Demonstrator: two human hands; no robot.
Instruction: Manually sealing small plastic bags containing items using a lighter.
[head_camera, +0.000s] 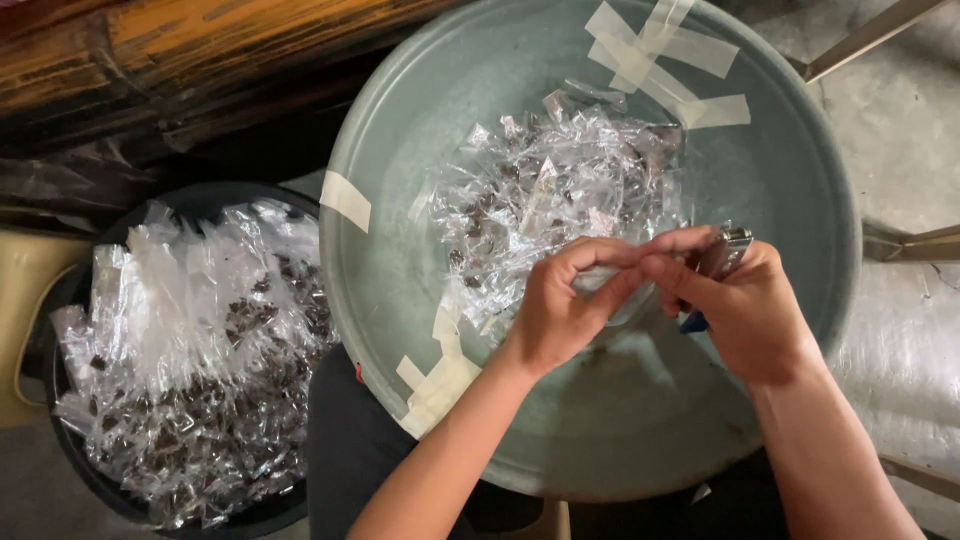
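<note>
Left hand (556, 312) and right hand (740, 315) meet over the grey basin (800, 200), fingertips pinching one clear sachet (610, 285) between them. Right hand also grips a stapler (725, 255), directly right of the sachet.

Head view, own body only. Two bare forearms enter from the near edge, one left of centre, one at the right. No sleeves visible on either arm up to the frame edge; no watch, bracelet or band at either wrist. Left hand (556, 312): no glove, no ring seen on the visible fingers; nails short and unpainted where they show. Right hand (738, 312): likewise ungloved, no ring visible. Below the arms, at the near edge, dark, plain clothing covers the lap; its cut cannot be made out.
</note>
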